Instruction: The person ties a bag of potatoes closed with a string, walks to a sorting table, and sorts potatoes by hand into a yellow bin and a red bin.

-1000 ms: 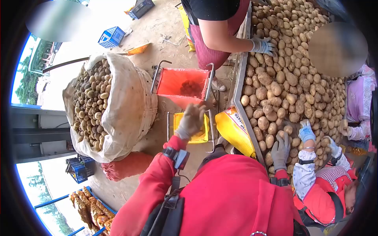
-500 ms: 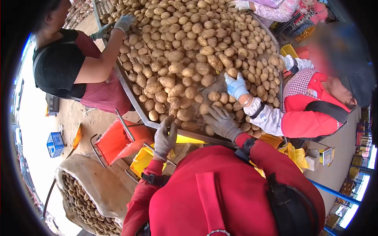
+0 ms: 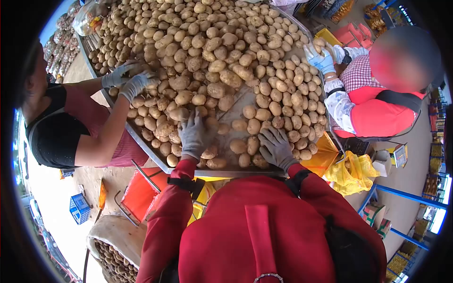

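Note:
Potatoes (image 3: 216, 89) are heaped over a metal table (image 3: 243, 101), with a bare strip of its surface showing in front of me. My left hand (image 3: 192, 136), in a grey glove, lies over potatoes near the front edge, fingers stretched out and apart. Beneath its palm the contact is hidden. Farther right, my right hand (image 3: 277, 148), also gloved in grey, rests with spread fingers on the near potatoes. A few loose potatoes (image 3: 238, 146) lie between my two hands. Neither hand is wrapped around a potato.
At the left, a co-worker's gloved hands (image 3: 130, 81) touch the pile. Another co-worker's gloved hands (image 3: 323, 57) hold a potato at the right edge. Below the table are an orange-red container (image 3: 139, 191), yellow bags (image 3: 351, 172), a sack of potatoes (image 3: 115, 236) and a blue crate (image 3: 79, 209).
My left hand has moved from the front edge onto the potatoes, opening out. The right co-worker's hand has drawn back to the table's right side with a potato. The view has shifted.

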